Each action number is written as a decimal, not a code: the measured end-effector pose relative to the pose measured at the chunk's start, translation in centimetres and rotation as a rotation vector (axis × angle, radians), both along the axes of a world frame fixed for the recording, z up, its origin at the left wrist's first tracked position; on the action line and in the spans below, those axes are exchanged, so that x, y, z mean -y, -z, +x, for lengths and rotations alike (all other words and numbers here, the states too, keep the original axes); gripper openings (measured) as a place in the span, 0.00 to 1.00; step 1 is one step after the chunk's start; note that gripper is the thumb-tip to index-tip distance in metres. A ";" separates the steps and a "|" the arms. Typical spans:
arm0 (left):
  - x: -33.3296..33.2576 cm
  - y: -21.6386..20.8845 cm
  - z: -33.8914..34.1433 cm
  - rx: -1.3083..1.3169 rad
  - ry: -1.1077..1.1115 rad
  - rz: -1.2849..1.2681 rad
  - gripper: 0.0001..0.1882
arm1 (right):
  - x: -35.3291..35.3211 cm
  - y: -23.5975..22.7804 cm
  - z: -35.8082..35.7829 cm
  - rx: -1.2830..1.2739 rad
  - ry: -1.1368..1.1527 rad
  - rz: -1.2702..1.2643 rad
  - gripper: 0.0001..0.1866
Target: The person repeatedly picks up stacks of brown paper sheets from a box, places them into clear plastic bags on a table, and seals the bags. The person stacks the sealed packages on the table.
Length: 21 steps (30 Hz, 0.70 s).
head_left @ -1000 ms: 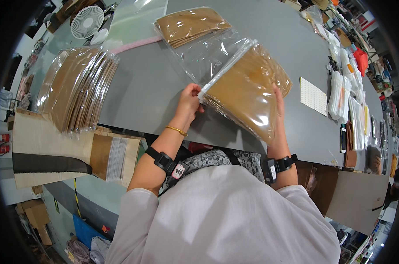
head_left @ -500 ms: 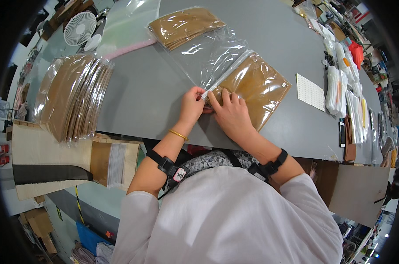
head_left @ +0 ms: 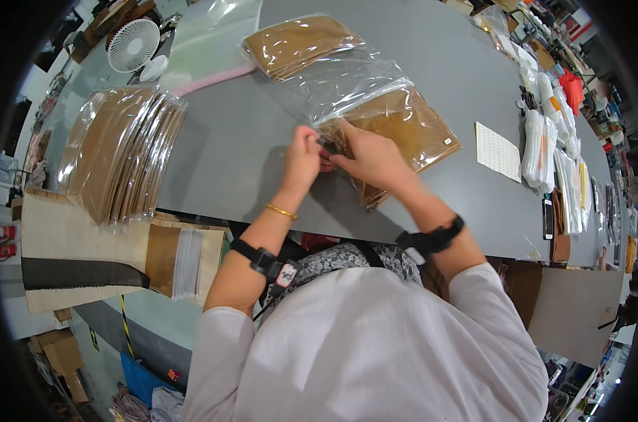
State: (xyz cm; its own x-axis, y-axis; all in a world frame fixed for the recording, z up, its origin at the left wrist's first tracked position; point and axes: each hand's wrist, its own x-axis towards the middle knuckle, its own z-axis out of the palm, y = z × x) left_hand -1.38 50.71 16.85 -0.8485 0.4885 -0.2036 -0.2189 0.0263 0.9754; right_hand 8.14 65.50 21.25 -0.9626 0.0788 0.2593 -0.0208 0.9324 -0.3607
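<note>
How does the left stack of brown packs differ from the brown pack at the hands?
The left stack shows many fanned edges; the brown pack shows mostly one broad face. No hand touches the left stack; the brown pack is crumpled where the left hand and right hand meet it. Both are brown under shiny clear plastic.

A big gray table (head_left: pixel 224 141) fills most of the top part of the view, with soft shadows on it. A round white fan (head_left: pixel 132 46) stands at the top left. Below it, a pale wooden stand (head_left: pixel 43 235) sits next to the table, with a black strip (head_left: pixel 80 273) across it. The floor (head_left: pixel 158 320) is light green with a gray band. Brown cardboard boxes (head_left: pixel 60 354) are at the lower left. A pale board (head_left: pixel 572 309) is at the lower right.
</note>
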 end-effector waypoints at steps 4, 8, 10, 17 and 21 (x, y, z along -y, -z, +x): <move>5.0 0.1 0.4 0.137 0.021 -0.148 0.15 | -11.3 -0.3 3.9 0.018 0.481 0.026 0.24; 3.6 1.2 1.6 0.177 0.143 -0.074 0.17 | -21.1 3.0 2.4 0.024 0.462 -0.395 0.28; 2.1 1.4 0.5 0.230 0.181 -0.013 0.17 | -22.9 3.6 1.8 0.181 0.380 -0.730 0.29; 13.0 1.2 -2.1 0.060 0.211 -0.372 0.11 | -14.3 2.8 7.0 0.563 0.161 -1.184 0.15; 15.6 1.4 -1.4 -0.035 0.145 -0.416 0.10 | -10.2 3.1 8.2 0.475 0.097 -1.192 0.10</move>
State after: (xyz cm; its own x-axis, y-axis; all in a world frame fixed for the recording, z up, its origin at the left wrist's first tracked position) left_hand -2.80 35.09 15.42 -0.7873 0.4855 -0.3801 -0.1510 0.4458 0.8823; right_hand 16.35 75.73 18.16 -0.9180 0.0987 -0.3841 0.3878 0.0212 -0.9215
